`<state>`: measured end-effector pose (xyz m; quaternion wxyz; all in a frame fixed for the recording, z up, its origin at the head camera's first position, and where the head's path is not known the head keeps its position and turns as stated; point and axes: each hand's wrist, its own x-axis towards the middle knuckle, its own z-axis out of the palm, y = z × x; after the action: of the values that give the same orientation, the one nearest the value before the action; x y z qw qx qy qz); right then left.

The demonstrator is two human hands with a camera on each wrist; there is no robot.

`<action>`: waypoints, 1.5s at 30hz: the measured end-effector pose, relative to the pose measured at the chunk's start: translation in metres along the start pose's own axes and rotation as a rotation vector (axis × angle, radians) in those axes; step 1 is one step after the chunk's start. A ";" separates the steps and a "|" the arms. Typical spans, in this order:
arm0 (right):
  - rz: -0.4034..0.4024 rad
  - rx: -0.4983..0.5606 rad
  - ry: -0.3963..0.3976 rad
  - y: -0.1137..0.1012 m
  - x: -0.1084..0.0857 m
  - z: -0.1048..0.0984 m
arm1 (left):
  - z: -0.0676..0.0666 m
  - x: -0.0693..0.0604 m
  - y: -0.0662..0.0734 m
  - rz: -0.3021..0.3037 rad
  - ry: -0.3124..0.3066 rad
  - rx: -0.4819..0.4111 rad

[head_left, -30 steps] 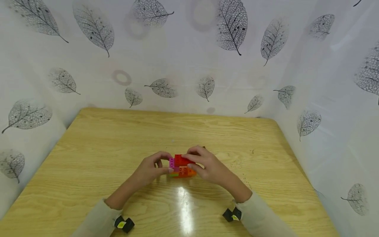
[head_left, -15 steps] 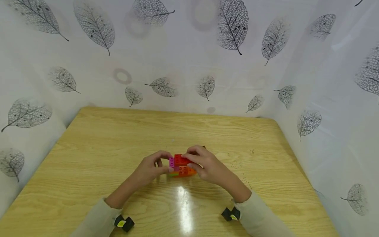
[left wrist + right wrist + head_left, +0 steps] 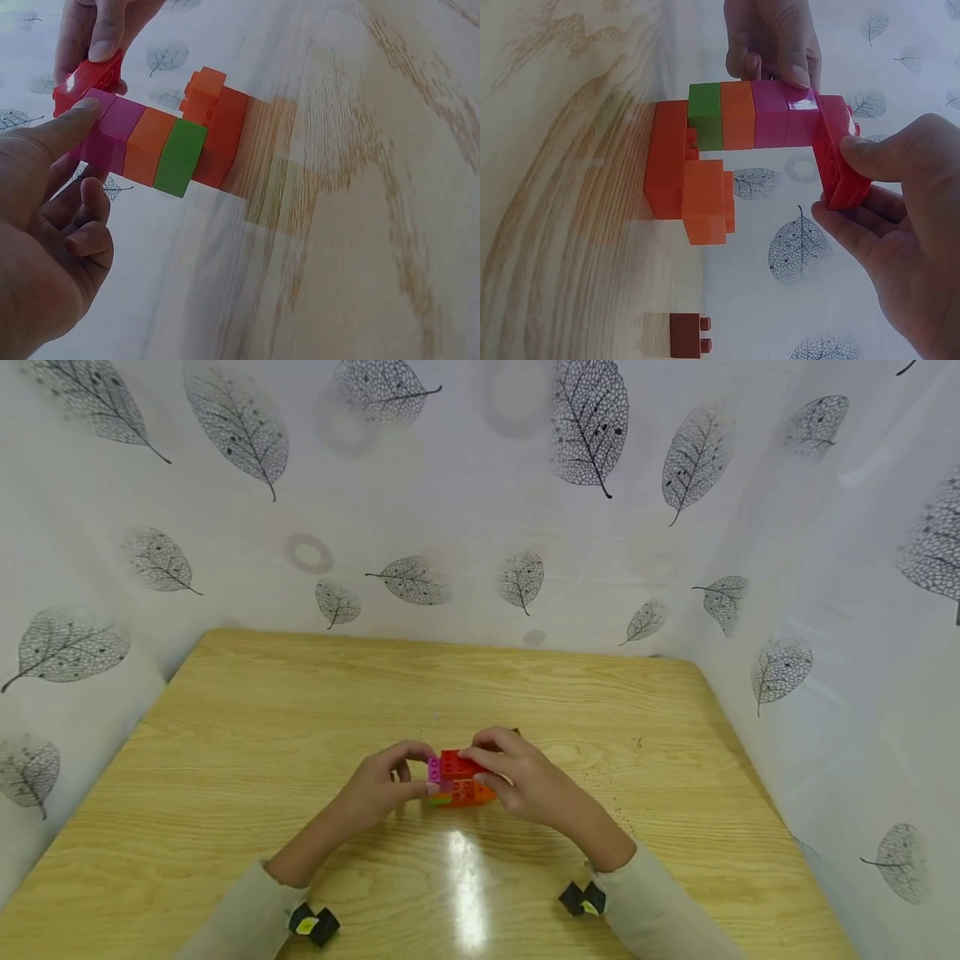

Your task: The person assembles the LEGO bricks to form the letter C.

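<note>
A stack of toy building bricks rises from one end of a long orange-red brick (image 3: 665, 161) on the table. From the bottom up come a green brick (image 3: 703, 116), an orange brick (image 3: 737, 116) and two purple bricks (image 3: 120, 120). My left hand (image 3: 386, 781) pinches the purple bricks between thumb and fingers. With my right hand (image 3: 528, 777) I grip a red brick (image 3: 836, 161), which sits slightly tilted with one end at the stack's top. Whether it is fully seated I cannot tell. Another orange brick (image 3: 705, 202) stands on the base's other end, below the red brick.
A brown-red brick (image 3: 685, 335) lies apart on the wooden table (image 3: 300, 693), mostly hidden behind my right hand in the head view. A leaf-patterned curtain (image 3: 465, 510) surrounds the table's back and sides. Small dark cubes (image 3: 315, 926) hang at the cuffs.
</note>
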<state>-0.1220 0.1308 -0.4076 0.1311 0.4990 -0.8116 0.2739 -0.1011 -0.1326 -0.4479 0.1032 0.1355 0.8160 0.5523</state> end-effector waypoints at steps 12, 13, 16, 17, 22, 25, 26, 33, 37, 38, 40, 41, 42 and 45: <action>0.065 0.048 -0.028 0.003 -0.002 -0.002 | -0.001 0.000 0.000 0.008 -0.010 -0.005; 0.092 0.070 -0.036 0.003 -0.002 -0.002 | -0.001 0.000 -0.001 0.016 -0.011 0.002; 0.169 0.120 -0.055 0.004 -0.004 -0.002 | 0.000 0.001 -0.001 0.038 -0.012 0.027; 0.186 0.129 -0.059 0.004 -0.005 -0.003 | 0.000 0.001 -0.001 0.045 -0.008 0.041; 0.220 0.158 -0.062 0.006 -0.007 -0.004 | 0.002 0.002 0.002 0.061 0.017 0.091; 0.219 0.166 -0.059 0.007 -0.007 -0.004 | 0.003 0.001 0.005 0.073 0.034 0.102; 0.215 0.168 -0.057 0.007 -0.007 -0.004 | 0.002 0.001 0.006 0.079 0.040 0.103; 0.204 0.187 -0.053 0.006 -0.006 -0.005 | 0.002 0.002 0.016 0.143 0.052 0.085; 0.208 0.193 -0.057 0.007 -0.006 -0.004 | 0.004 0.003 0.019 0.184 0.044 0.086; 0.210 0.196 -0.062 0.007 -0.006 -0.004 | 0.005 0.003 0.019 0.195 0.040 0.089; 0.212 0.198 -0.068 0.008 -0.006 -0.004 | 0.006 0.004 0.019 0.223 0.034 0.093; 0.212 0.199 -0.070 0.008 -0.006 -0.004 | 0.006 0.004 0.019 0.236 0.032 0.096; 0.213 0.200 -0.072 0.008 -0.006 -0.004 | 0.007 0.004 0.019 0.244 0.030 0.095; 0.216 0.194 -0.075 0.008 -0.006 -0.004 | 0.007 0.005 0.019 0.261 0.019 0.090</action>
<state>-0.1261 0.1403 -0.4096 0.0217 0.4291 -0.8345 0.3450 -0.1009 -0.1179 -0.4328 0.0166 0.2397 0.8165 0.5250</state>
